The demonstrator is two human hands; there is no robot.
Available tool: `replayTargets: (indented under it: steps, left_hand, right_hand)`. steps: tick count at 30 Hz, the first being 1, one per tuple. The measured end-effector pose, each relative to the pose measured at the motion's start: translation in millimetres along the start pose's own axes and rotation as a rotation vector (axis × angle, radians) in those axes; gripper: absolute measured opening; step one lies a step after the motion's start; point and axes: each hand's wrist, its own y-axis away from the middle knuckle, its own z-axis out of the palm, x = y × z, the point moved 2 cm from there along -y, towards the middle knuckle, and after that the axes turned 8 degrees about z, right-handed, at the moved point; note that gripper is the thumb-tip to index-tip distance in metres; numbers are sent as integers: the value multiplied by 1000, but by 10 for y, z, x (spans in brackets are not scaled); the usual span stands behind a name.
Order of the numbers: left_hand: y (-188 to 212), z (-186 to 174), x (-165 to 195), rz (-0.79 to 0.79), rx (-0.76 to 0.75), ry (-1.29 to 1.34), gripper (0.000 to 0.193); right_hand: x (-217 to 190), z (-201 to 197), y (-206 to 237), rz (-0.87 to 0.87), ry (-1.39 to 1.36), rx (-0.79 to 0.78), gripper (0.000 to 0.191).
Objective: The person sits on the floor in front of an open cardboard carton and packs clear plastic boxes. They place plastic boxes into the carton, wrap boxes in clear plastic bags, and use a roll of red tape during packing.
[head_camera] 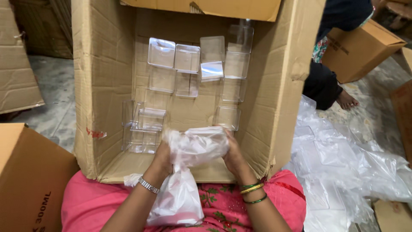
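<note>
A big open cardboard box stands in front of me with several clear plastic boxes lying on its floor. My left hand and my right hand both grip a thin plastic bag that wraps a stack of clear plastic boxes, held just above the box's near edge. The bag's loose end hangs down onto my pink lap. A metal watch is on my left wrist, and green and gold bangles are on my right wrist.
A heap of crumpled clear plastic bags lies on the floor to the right. Closed cardboard cartons stand at the lower left, upper left and upper right. Another person's leg and bare foot rest beside the box.
</note>
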Motion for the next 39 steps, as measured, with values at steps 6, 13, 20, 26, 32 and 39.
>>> replayTargets:
  steps: [6, 13, 20, 26, 32, 39]
  left_hand:
    - [217, 369, 341, 162, -109, -543, 21]
    - [533, 727, 306, -5, -405, -435, 19]
    - [499, 776, 288, 195, -106, -1020, 34]
    - [545, 451, 256, 294, -87, -849, 23]
    - [624, -161, 78, 226, -78, -664, 51]
    - [625, -266, -156, 253, -62, -634, 18]
  right_hand:
    - [-123, 149, 336, -72, -147, -205, 43]
    - [-136, 155, 773, 193, -209, -434, 52]
    - [57, 62, 1573, 197, -9, -577, 65]
    - [-555, -1061, 2002, -618, -184, 220, 12]
    - [-406, -2276, 2508, -747, 330, 1270, 67]
    - [321, -3274, 2183, -484, 871, 1496, 101]
